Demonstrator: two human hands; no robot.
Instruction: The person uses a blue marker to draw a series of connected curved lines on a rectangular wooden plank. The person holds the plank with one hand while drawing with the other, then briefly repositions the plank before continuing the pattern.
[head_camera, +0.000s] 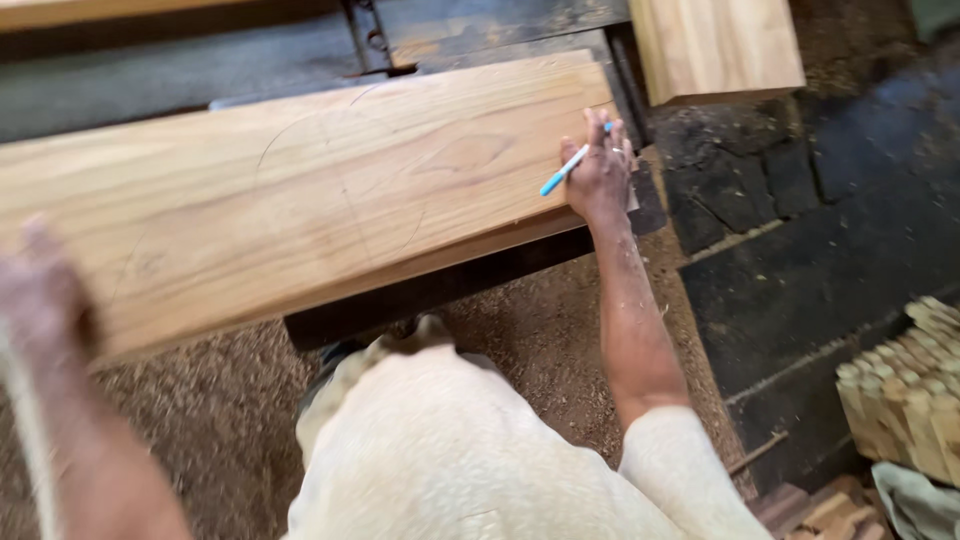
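A long pale wooden plank (300, 190) lies across a dark machine table, with curved pencil lines drawn on its top. My right hand (598, 175) grips the plank's right end and holds a light blue pen (566, 170) between its fingers. At the plank's near left edge my left hand (40, 300) rests against the wood; it is blurred, so its fingers are hard to make out.
A second pale board (715, 45) lies at the top right. The dark metal machine table (480, 30) sits behind the plank. Sawdust covers the floor (540, 340). A stack of turned wooden pieces (905, 390) stands at the right edge, with wood offcuts (825, 510) below.
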